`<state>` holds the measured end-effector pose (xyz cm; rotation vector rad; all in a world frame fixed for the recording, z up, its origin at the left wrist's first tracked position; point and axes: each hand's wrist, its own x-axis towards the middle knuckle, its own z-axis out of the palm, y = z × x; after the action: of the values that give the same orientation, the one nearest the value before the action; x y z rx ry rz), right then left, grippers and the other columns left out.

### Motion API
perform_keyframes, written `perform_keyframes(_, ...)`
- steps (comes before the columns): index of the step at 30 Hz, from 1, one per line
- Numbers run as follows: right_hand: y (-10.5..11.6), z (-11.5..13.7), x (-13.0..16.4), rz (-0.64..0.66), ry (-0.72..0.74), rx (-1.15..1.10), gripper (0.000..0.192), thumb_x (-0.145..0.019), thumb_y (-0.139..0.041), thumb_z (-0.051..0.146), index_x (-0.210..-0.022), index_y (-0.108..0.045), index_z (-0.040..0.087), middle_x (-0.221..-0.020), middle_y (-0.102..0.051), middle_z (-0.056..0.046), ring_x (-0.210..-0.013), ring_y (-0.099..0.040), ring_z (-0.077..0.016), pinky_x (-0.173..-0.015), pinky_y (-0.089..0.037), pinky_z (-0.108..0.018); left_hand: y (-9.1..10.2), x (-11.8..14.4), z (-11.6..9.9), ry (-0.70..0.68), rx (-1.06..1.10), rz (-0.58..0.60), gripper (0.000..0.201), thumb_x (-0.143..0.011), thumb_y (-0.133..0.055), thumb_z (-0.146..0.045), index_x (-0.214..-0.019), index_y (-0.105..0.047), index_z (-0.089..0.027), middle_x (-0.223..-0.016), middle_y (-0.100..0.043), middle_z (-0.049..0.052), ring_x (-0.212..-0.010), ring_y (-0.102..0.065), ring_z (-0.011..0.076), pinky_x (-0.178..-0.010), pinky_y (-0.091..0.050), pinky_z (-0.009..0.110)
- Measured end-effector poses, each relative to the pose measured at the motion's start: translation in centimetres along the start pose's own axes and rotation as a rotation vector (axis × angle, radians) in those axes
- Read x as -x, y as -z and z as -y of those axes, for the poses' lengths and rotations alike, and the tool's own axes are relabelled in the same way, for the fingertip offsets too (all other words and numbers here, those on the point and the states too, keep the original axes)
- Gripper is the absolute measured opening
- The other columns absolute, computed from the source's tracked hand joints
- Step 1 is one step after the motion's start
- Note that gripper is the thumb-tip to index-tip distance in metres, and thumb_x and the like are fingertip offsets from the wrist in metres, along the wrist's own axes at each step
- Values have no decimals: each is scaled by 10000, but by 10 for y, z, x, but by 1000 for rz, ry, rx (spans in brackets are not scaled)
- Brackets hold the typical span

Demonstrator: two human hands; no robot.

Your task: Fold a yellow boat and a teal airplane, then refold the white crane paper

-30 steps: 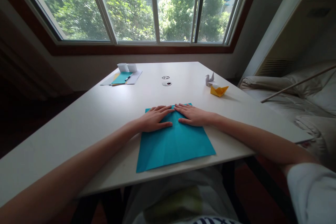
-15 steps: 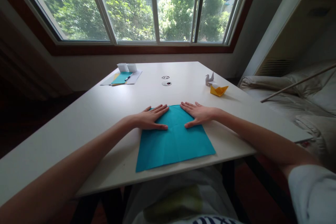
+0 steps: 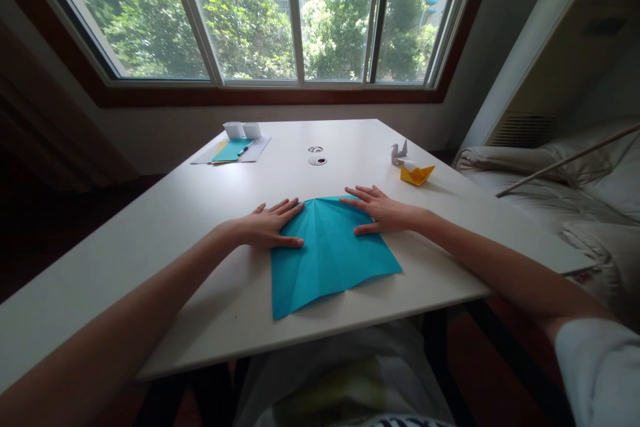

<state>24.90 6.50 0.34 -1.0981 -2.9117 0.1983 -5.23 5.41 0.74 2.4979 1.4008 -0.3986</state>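
Note:
A sheet of teal paper [image 3: 327, 253] lies near the front edge of the white table, with crease lines fanning out from its far edge. Its near edge is slightly raised in the middle. My left hand [image 3: 270, 223] rests at the sheet's left side, fingers spread and thumb on the paper. On the far right part of the sheet is my right hand [image 3: 383, 210], its fingers stretched out and apart, the thumb near the paper. Neither hand grips anything. The sheet's far corners are partly hidden by the fingers.
A yellow paper boat [image 3: 417, 175] and a white paper crane [image 3: 399, 152] stand at the right. Back left are paper sheets [image 3: 233, 149], a pen [image 3: 245, 148] and white folded pieces [image 3: 242, 130]. A round grommet [image 3: 317, 161] is set in the white table [image 3: 175, 213].
My left hand has slid left and my right hand has lifted slightly. The teal paper has turned a little, its near edge has risen and its creases show more.

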Motion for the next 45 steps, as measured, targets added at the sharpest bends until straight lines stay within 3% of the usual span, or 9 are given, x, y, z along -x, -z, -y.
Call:
perform_keyframes(4,6,10,0,-190,197,119,443,-895,-379,442,-1312,-436,303,-1444,-322,-53,-1324,-239,-277,-1065,-108,-529,0,-2,-1,128,-94,-148,818,-794,-213,-720,-1446,-108,-238,-1495,-177,96,-1342,-170,343,-1027,-141,539)
perform_keyframes(8,7,19,-2,-200,294,108,374,-913,-356,423,-1179,-573,274,-1283,-526,-50,-1231,-383,-245,-1052,-174,-488,3,0,-5,129,-276,-352,657,-852,-230,-641,-1298,-463,-220,-1241,-523,152,-1189,-402,335,-902,-333,481)
perform_keyframes(14,8,15,-4,-163,194,57,470,-923,-273,473,-1069,-649,232,-1149,-624,-53,-1070,-523,-227,-937,-345,-424,9,7,-24,-65,-473,-533,528,-875,-340,-557,-885,-681,-154,-1090,-564,154,-1000,-517,291,-795,-406,400)
perform_keyframes(21,4,18,-6,-164,71,128,546,-873,-337,555,-1154,-599,166,-1191,-597,-111,-1077,-533,-277,-907,-397,-446,2,3,-46,-335,-430,-508,443,-926,-316,-440,-787,-643,-176,-831,-580,62,-719,-563,170,-681,-434,305)
perform_keyframes(27,3,20,-6,-157,97,97,496,-893,-383,453,-1303,-453,184,-1246,-559,-113,-1081,-552,-265,-887,-437,-414,-1,-4,-53,-193,-255,-565,357,-931,-304,-400,-891,-572,-167,-846,-581,64,-781,-565,200,-663,-448,310)
perform_keyframes(30,6,24,-5,-153,151,65,424,-908,-375,396,-1280,-483,225,-1260,-550,-95,-1088,-551,-250,-898,-435,-405,-6,-10,-53,-223,-92,-530,339,-925,-316,-394,-1077,-530,-179,-1062,-582,87,-978,-542,217,-798,-449,329)
perform_keyframes(33,5,27,-6,-127,176,40,442,-907,-364,420,-1257,-513,195,-1269,-540,-109,-1143,-513,-251,-951,-401,-408,-14,-15,-50,-213,14,-451,472,-929,-256,-449,-1280,-432,-186,-1345,-440,99,-1232,-392,239,-1002,-329,377)
perform_keyframes(38,-5,27,-8,-38,122,-43,622,-881,-329,541,-1390,-326,184,-1437,-329,-111,-1313,-305,-268,-1064,-251,-457,-21,-18,-46,-46,47,-315,642,-886,-162,-602,-1437,-166,-273,-1507,-122,48,-1371,-91,293,-1071,-136,495)
perform_keyframes(45,-8,23,-7,128,-2,-142,726,-847,-267,641,-1441,-77,270,-1511,-55,-58,-1379,-65,-274,-1098,-81,-504,-20,-17,-45,42,35,-272,689,-847,-129,-666,-1437,-66,-314,-1506,-33,34,-1373,-42,295,-1061,-100,518)
